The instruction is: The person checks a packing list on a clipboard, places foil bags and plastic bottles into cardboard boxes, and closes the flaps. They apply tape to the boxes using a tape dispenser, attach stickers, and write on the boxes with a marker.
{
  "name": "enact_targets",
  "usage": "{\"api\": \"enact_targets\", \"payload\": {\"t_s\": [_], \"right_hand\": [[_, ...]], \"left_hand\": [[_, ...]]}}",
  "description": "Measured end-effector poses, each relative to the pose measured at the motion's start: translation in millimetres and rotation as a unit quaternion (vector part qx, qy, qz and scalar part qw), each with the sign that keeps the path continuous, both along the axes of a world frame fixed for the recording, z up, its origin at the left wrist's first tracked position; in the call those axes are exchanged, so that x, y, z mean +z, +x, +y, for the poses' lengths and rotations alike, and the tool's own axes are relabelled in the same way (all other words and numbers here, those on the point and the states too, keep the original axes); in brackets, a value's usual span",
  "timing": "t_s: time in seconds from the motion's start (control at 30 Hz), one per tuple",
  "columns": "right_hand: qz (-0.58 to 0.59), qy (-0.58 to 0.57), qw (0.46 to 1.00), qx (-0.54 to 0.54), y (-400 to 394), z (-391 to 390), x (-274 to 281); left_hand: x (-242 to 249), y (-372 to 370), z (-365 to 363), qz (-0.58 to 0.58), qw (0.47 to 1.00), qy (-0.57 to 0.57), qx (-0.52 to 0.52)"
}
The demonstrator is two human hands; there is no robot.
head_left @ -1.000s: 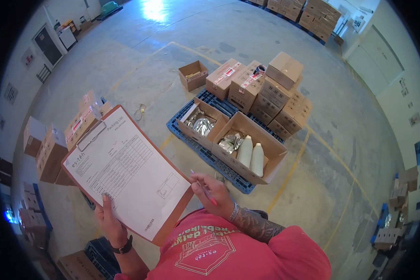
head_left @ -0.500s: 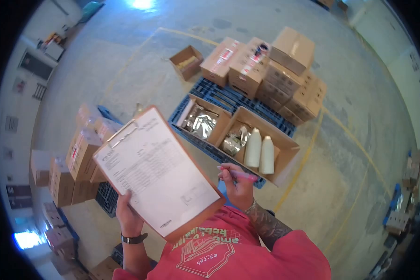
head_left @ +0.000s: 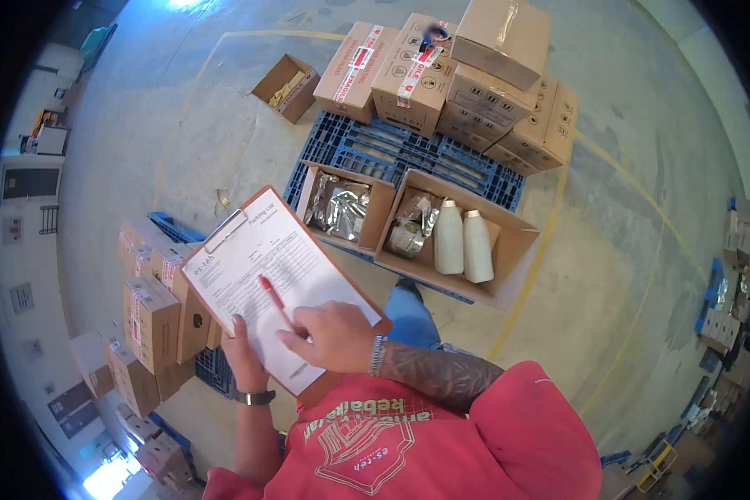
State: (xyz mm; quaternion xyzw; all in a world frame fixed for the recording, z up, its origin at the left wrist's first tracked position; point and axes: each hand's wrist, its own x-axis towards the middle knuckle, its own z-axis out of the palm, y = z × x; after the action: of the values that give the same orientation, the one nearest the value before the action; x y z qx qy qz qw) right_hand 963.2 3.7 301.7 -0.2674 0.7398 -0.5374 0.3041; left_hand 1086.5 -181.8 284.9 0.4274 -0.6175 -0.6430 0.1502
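Note:
My left hand [head_left: 246, 360] grips the lower left edge of a brown clipboard [head_left: 329, 386], its thumb resting on top. A metal clip at the top holds a printed packing list [head_left: 268, 323]. Over the sheet, my right hand [head_left: 335, 337] is closed around a red-pink pen [head_left: 272, 292], which points up along the table of rows. Beyond the clipboard, an open carton [head_left: 515, 254] holds two white bottles [head_left: 448, 240] and some silver packets [head_left: 408, 237]. Beside it, a smaller open carton [head_left: 380, 218] contains more silver packets [head_left: 343, 210].
The open cartons sit on a blue plastic pallet [head_left: 367, 150] with taped boxes [head_left: 417, 75] stacked at its far side. A small open box [head_left: 285, 87] stands on the floor behind. More stacked cartons [head_left: 152, 321] are at the left. Yellow lines [head_left: 550, 242] mark the floor.
My right hand has moved left with the pen, from beside the clipboard to over the packing list. The camera view has shifted; my left hand still holds the clipboard.

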Motion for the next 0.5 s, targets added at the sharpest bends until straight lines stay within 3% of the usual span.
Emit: {"api": "enact_targets", "payload": {"t_s": [0.13, 0.2, 0.3, 0.37, 0.4, 0.47, 0.5], "right_hand": [[0.034, 0.098, 0.991, 0.085, -2, -50, -14], [0.057, 0.082, 0.991, 0.094, -2, -73, -33], [0.064, 0.097, 0.988, 0.104, -6, -105, -46], [0.106, 0.003, 0.994, -0.041, -18, -124, -51], [0.096, 0.015, 0.994, -0.04, -23, -131, -52], [0.116, -0.063, 0.968, -0.211, -47, -139, -62], [0.105, -0.018, 0.96, -0.26, -57, -138, -73]], "left_hand": [[-37, -14, -29, 0.043, 0.996, 0.075, -0.004], [-50, -26, -49, 0.046, 0.991, 0.094, -0.084], [-66, -52, -88, -0.002, 0.985, 0.153, -0.078], [-84, -69, -129, -0.014, 0.976, 0.202, -0.08], [-94, -71, -158, -0.023, 0.977, 0.193, -0.09], [-112, -88, -202, -0.025, 0.977, 0.189, -0.099], [-115, -97, -222, -0.02, 0.979, 0.154, -0.13]]}}
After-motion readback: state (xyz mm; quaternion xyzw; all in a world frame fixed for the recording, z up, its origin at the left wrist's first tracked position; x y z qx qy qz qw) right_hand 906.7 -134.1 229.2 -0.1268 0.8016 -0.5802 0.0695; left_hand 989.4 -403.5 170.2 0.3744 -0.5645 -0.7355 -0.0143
